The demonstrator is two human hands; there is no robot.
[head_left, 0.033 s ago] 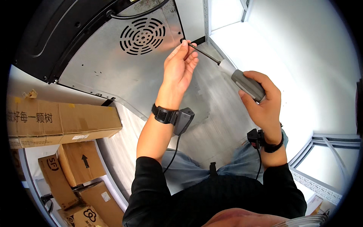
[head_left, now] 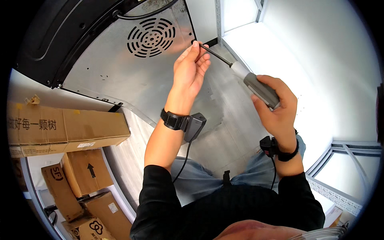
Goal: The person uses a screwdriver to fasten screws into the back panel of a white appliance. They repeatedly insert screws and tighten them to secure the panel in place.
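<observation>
My right hand (head_left: 283, 110) is wrapped round the grey handle of a screwdriver (head_left: 251, 82) with a light collar and a long dark shaft. The shaft slants up and left to the fingertips of my left hand (head_left: 189, 74). Thumb and forefinger there are pinched together at the right edge of a large grey metal panel (head_left: 132, 82), beside the screwdriver's tip. Whatever lies between them is too small or hidden to make out. The other left fingers are loosely curled. A round slotted vent (head_left: 151, 38) is cut into the panel, left of my left hand.
A black cable (head_left: 148, 17) runs along the appliance's black frame (head_left: 52, 44). On the left lies a long cardboard box (head_left: 92, 125), above a shelf with several smaller cartons (head_left: 89, 168). White panels and metal frames (head_left: 340, 160) stand on the right. Thin cables hang from both wrist-worn devices.
</observation>
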